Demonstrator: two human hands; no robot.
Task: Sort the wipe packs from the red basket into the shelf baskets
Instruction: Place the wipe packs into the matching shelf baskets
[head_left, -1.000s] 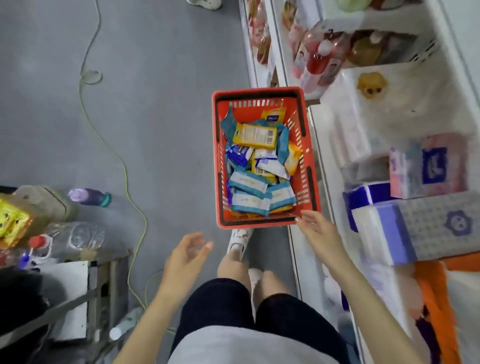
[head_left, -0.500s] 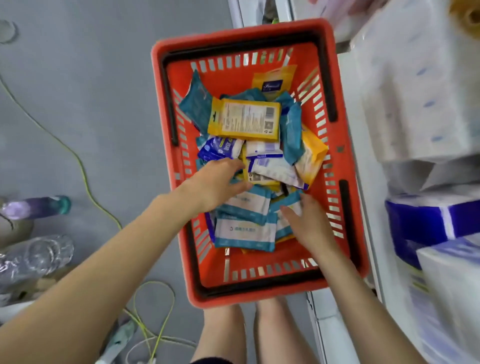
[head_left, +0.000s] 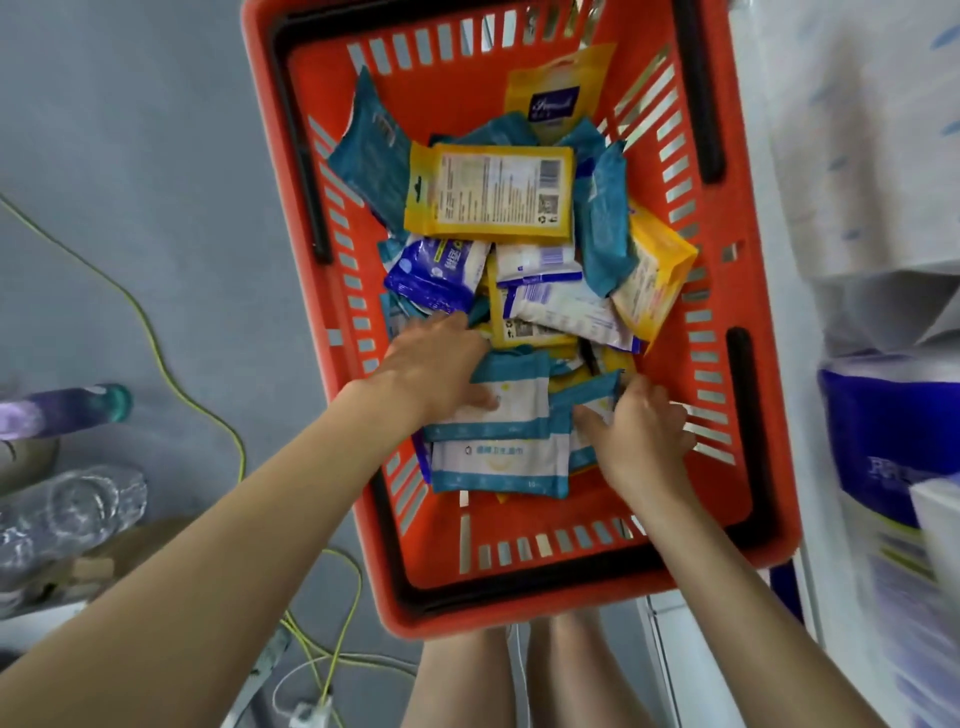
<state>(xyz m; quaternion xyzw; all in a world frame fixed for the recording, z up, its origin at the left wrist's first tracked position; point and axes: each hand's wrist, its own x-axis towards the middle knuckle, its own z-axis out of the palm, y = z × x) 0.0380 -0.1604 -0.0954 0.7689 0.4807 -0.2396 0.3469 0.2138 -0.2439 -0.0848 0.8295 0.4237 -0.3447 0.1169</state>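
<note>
The red basket (head_left: 519, 610), far rim cut off, looks nearer than before; the left hand (head_left: 434, 371) grips one teal-edged wipe pack (head_left: 517, 402), fingertips hidden, while the right hand (head_left: 641, 434) pinches the neighbouring pack (head_left: 589, 397).

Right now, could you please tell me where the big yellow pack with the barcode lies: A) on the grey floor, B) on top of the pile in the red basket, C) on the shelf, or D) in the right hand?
B: the yellow pack lies barcode-up atop the pile of packs inside the red basket.
</note>
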